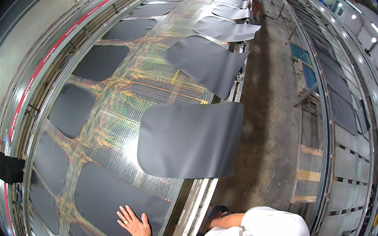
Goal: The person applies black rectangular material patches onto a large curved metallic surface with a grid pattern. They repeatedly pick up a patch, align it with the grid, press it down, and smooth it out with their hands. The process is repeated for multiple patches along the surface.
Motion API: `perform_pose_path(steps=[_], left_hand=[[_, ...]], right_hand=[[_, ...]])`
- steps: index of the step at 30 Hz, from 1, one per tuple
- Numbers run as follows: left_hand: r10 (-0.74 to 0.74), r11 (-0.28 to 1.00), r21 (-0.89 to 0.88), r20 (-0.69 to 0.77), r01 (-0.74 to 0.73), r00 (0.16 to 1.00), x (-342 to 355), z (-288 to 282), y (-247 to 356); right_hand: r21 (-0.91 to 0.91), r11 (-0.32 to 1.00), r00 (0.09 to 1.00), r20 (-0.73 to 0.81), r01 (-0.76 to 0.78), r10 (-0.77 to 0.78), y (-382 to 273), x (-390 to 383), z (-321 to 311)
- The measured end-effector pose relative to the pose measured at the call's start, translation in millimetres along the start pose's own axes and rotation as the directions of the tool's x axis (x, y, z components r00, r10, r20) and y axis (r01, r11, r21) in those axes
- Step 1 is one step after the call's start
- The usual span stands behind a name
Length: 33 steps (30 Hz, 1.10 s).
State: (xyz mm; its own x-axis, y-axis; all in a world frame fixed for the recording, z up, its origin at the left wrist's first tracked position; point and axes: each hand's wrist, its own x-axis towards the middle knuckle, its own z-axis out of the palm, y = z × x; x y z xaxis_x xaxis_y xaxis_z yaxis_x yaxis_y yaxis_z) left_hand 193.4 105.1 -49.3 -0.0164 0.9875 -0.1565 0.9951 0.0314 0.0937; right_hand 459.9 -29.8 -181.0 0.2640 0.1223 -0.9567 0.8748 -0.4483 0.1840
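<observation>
And here's the left hand, out in front and spread wide — fingers fanned and straight, palm down, thumb out to the right, a ring on one finger, gripping nothing, lying on the dark grey sheet near its lower right end. Over on the other side, a bare right forearm reaches leftward out of a white sleeve, but the right hand isn't clear enough to read, so whether it's open or closed can't be told. Now the sheet itself: smooth, matte, evenly dark, with a rounded corner at the upper left, lying flat on the long shiny table with its coloured criss-cross lines, at the near end beside the metal edge rail. Its long axis runs across the table, upper left to lower right, one end pointing at the rail and the other toward the row of sheets along the far side. Just above it sits a lighter grey sheet, its right end hanging over the table's edge, and across at far left stands a co-worker in a dark shirt.
</observation>
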Motion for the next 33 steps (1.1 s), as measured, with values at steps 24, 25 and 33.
perform_pose_path(steps=[24,25,33], left_hand=[[0.286,0.952,-0.097,-0.049,-0.290,0.957,-76,25,11],[0.282,0.950,-0.131,-0.036,-0.284,0.959,-89,26,4],[-0.108,0.983,-0.171,-0.251,0.065,0.962,-56,23,-46]], right_hand=[[-0.331,0.560,0.647,0.284,0.759,-0.708,32,-85,-35],[-0.312,0.471,0.558,0.327,0.825,-0.763,26,-119,-47],[-0.467,0.021,-0.255,-0.519,0.884,-0.816,-91,-173,-107]])
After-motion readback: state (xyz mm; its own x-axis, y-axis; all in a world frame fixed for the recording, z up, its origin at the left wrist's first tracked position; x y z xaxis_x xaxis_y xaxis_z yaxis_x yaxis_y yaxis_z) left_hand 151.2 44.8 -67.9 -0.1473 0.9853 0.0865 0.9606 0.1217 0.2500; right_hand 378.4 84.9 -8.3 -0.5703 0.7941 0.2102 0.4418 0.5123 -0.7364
